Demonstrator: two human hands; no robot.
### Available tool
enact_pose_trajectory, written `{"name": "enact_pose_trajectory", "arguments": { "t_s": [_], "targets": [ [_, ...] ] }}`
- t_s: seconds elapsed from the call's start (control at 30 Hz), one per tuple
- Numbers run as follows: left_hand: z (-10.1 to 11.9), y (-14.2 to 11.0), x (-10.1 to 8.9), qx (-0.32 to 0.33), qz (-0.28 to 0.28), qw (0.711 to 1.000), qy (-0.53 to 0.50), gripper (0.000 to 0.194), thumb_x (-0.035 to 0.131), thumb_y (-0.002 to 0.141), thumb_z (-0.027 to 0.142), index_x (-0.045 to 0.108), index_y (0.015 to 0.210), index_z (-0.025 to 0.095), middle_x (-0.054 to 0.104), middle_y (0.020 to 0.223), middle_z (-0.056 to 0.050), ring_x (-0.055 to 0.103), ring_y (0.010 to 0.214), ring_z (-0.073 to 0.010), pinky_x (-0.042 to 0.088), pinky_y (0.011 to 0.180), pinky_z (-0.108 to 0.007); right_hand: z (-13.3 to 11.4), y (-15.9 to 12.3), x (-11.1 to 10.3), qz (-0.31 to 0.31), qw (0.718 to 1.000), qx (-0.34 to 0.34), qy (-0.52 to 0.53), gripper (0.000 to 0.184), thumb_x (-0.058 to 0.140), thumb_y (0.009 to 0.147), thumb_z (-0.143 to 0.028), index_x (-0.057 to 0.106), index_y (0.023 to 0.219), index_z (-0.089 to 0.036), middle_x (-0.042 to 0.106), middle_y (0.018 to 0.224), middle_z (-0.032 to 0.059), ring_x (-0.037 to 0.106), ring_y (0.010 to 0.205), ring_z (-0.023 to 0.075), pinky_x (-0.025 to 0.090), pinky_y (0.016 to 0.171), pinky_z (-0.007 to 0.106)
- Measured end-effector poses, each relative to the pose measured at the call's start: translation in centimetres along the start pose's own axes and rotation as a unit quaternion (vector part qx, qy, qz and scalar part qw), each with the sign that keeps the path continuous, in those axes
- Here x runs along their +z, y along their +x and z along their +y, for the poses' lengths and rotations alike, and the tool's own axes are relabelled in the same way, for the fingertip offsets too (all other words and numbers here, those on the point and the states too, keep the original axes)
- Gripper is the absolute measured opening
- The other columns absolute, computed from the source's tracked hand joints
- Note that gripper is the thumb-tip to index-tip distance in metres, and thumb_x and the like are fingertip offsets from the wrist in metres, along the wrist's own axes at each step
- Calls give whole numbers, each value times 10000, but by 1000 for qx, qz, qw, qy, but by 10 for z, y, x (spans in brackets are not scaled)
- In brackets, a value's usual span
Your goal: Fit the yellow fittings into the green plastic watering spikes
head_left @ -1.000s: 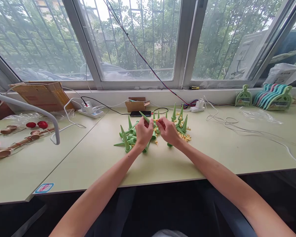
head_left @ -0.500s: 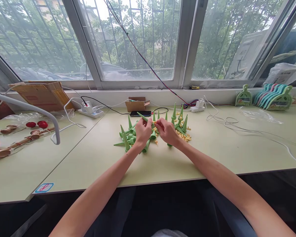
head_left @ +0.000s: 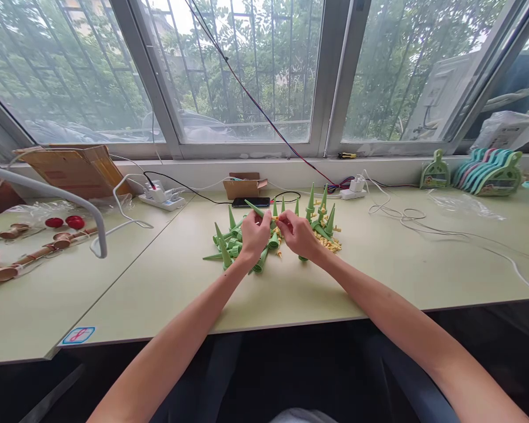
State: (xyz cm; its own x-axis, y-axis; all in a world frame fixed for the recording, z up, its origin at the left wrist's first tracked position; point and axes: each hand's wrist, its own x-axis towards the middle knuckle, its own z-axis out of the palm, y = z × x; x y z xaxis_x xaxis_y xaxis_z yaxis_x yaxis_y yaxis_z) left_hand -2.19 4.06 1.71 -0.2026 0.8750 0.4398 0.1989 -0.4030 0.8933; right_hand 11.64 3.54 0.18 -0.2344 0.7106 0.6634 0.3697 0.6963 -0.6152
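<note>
Green cone (head_left: 254,207) tilted in left hand (head_left: 255,236); right hand (head_left: 297,234) pinching yellow piece (head_left: 275,218).

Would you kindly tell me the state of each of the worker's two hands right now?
Left hand: closed, holding a green cone.
Right hand: closed, pinching a small yellow piece, mostly hidden.
</note>
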Motion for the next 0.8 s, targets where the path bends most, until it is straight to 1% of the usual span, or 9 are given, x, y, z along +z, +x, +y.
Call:
{"name": "enact_pose_trajectory", "arguments": {
  "t_s": [0.17,0.53,0.8],
  "targets": [
    [-1,0,0,-3,-6,1000,-2,308,626,841,400,480,658,200,489,579,16,485,524,-117,351,495,-256,-2,1,0,1,1000,9,-6,216,449,970,-391,496,881,-200,524,659,-19,435,543,108,344,558,240],
    [-2,1,0,-7,-10,1000,6,304,631,823,417,487,662,202,495,573,13,489,516,-118,348,484,-253,-5,0,-1,3,1000,16,-24,187,445,969,-369,510,909,-204,542,658,-19,448,523,110,342,551,241],
    [-4,2,1,-1,-7,1000,22,272,629,824,374,512,656,195,520,582,9,498,525,-119,365,513,-259,-4,0,0,12,1000,12,-26,167,453,965,-349,512,910,-203,561,685,-17,436,516,101,338,554,239]
  ]
}}
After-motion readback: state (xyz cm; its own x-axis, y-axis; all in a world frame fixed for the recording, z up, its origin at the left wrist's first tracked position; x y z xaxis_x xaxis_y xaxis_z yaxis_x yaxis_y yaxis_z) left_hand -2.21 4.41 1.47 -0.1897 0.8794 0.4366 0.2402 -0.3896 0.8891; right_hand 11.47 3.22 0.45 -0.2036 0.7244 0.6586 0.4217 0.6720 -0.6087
